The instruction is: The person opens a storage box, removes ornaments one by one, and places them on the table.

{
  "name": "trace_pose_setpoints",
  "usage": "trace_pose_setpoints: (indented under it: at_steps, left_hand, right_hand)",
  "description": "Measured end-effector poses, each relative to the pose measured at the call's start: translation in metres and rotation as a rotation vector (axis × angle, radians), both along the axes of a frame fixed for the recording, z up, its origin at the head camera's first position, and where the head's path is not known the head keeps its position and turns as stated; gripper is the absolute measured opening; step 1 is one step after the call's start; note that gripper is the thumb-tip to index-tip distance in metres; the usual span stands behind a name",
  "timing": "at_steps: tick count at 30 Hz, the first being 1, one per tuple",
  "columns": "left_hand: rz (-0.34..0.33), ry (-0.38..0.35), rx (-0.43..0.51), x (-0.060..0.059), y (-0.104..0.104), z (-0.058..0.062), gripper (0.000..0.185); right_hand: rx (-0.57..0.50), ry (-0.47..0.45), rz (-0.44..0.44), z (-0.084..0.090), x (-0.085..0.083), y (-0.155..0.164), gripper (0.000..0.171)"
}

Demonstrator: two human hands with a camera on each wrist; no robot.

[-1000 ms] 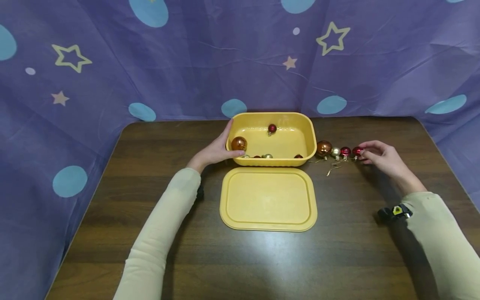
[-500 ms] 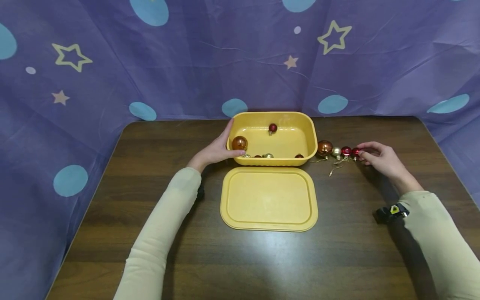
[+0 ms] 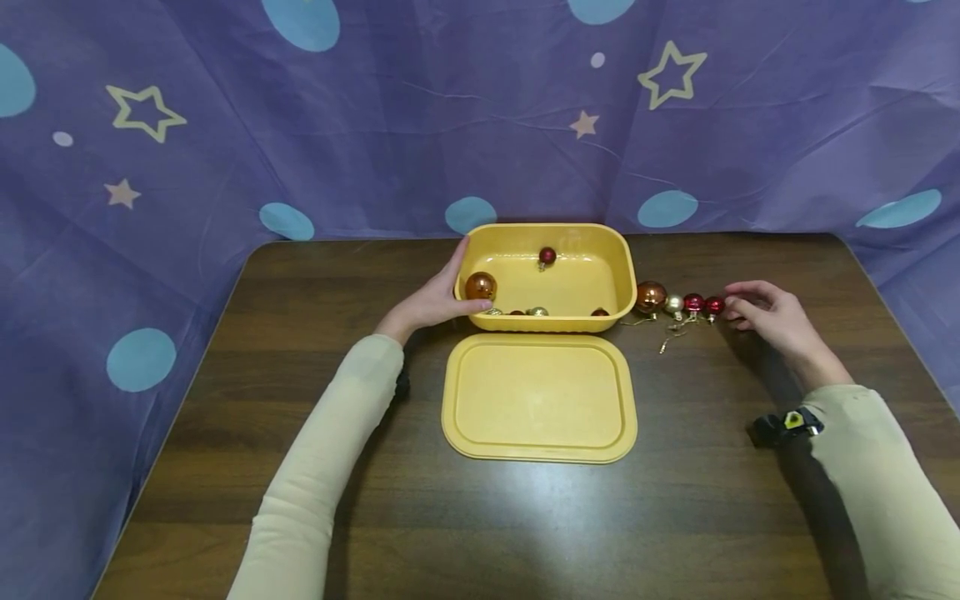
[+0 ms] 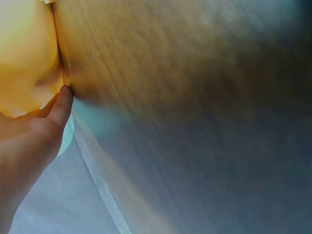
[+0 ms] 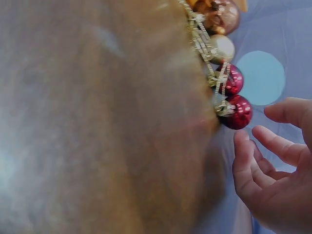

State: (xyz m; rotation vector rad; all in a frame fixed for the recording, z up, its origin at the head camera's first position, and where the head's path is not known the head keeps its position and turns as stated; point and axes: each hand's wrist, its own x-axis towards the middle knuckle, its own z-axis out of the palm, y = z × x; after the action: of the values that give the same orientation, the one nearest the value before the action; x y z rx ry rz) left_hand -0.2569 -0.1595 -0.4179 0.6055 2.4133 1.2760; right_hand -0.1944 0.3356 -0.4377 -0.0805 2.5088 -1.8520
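Note:
My left hand (image 3: 429, 302) holds the left end of a yellow plastic box (image 3: 628, 271), its thumb over the near left corner and its fingers along the outer wall. In the box lie a large orange bauble (image 3: 481, 287), a dark red bauble (image 3: 547, 256) and several small ones partly hidden by the near wall. My right hand (image 3: 772, 321) is just right of a red bauble (image 5: 239, 112), holding nothing, fingers parted and slightly bent. That bauble ends a row with another red bauble (image 3: 693, 302), a gold bauble (image 3: 674, 303) and a copper bauble (image 3: 651, 297) beside the box.
A yellow lid (image 3: 538, 398) lies flat on the wooden table (image 3: 315, 275), in front of the box. Gold cords (image 5: 204, 44) trail from the row of baubles. A purple star-patterned curtain (image 3: 390, 125) hangs behind the table's far edge.
My right hand has pulled slightly right, off the end red bauble that its fingertips were touching. That bauble now sits close against the row. My left hand stays on the box.

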Motion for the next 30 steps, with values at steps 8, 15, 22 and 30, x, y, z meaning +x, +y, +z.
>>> trace_pose_setpoints:
  at_steps: [8,15,22,30]
  left_hand:
    - [-0.004,-0.004,-0.004,0.002,0.000,0.004,0.109]
    - [-0.006,-0.003,0.006,-0.001,0.000,-0.001,0.110]
    - [-0.006,-0.015,0.016,-0.001,0.000,0.001,0.112]
    - [-0.017,-0.006,0.012,-0.002,0.000,0.000,0.109]
  right_hand:
    - [0.038,0.049,-0.049,0.015,0.001,-0.009,0.017]
    - [0.074,0.094,-0.069,0.033,0.003,-0.032,0.025]
    - [0.088,0.105,-0.020,0.043,0.001,-0.051,0.027]
    - [0.060,0.130,0.029,0.046,-0.005,-0.064,0.027]
